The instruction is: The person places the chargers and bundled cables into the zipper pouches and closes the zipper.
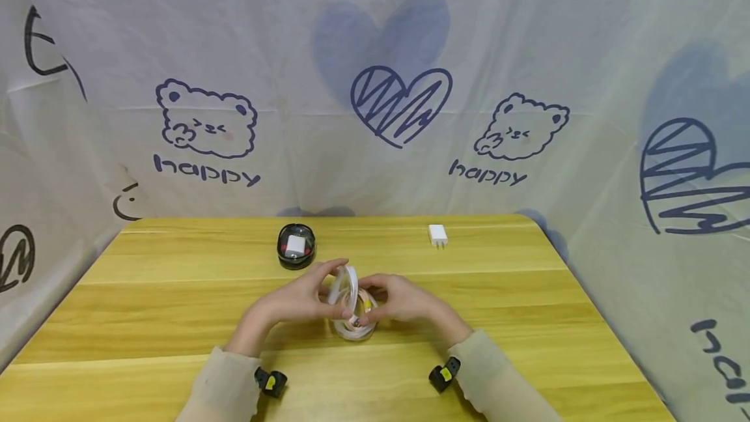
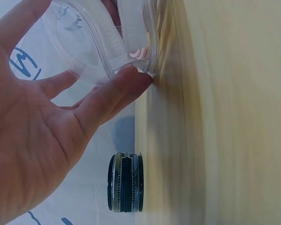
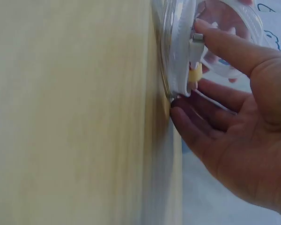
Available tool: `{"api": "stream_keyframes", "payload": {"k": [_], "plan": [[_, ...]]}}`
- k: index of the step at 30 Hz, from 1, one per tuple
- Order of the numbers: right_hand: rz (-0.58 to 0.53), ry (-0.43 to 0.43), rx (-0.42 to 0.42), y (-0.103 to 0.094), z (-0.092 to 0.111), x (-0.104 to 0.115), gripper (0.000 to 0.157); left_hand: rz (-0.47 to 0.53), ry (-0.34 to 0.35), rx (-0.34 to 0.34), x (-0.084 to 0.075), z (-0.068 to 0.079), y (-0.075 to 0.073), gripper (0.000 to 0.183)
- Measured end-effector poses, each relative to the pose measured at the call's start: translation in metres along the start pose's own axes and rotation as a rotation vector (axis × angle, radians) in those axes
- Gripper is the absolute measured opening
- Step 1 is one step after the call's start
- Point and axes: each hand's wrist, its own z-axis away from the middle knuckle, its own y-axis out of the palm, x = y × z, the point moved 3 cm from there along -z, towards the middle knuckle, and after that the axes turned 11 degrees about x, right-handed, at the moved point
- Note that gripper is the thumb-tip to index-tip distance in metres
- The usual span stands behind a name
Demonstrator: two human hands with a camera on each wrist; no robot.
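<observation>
Clear-plastic zip case (image 1: 355, 336): near-upright lid (image 1: 353, 285) pinched in left grip (image 1: 305, 295); base (image 3: 180, 61), just left of right grip (image 1: 401, 298), held by it, cable plug (image 3: 195, 50) at right thumb (image 3: 227, 44).

The held case (image 1: 354, 288) looks glossy plastic, the table (image 1: 527, 318) smooth wood, the backdrop (image 1: 305, 129) matt cloth

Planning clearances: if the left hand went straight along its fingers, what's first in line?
The clear case, whose raised lid the left hand grips; past that, probably the pale cable or the right hand, though the head view leaves their depth order unclear.
</observation>
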Motion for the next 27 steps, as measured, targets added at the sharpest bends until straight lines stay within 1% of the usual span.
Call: {"api": "stream_keyframes", "payload": {"k": [3,6,13,16,21,27], "plan": [[0.028,0.014,-0.016,0.000,-0.001,0.001,0.065,-0.012,-0.001,-0.001,-0.001,0.000,0.000,0.100],[0.016,0.004,-0.001,-0.002,-0.001,-0.001,0.065,-0.013,-0.006,-0.002,0.000,-0.001,0.001,0.100],[-0.129,-0.063,0.115,-0.012,0.005,-0.009,0.062,0.000,-0.013,-0.001,0.000,-0.001,0.001,0.100],[-0.144,-0.075,0.132,-0.014,0.006,-0.011,0.063,0.002,-0.012,-0.002,0.000,-0.001,0.001,0.100],[-0.108,-0.054,0.118,-0.012,0.005,-0.010,0.064,0.004,-0.014,0.001,0.000,-0.001,0.001,0.100],[0.023,-0.048,0.072,-0.008,0.004,-0.006,0.061,-0.004,-0.016,0.005,-0.001,-0.001,0.002,0.100]]}}
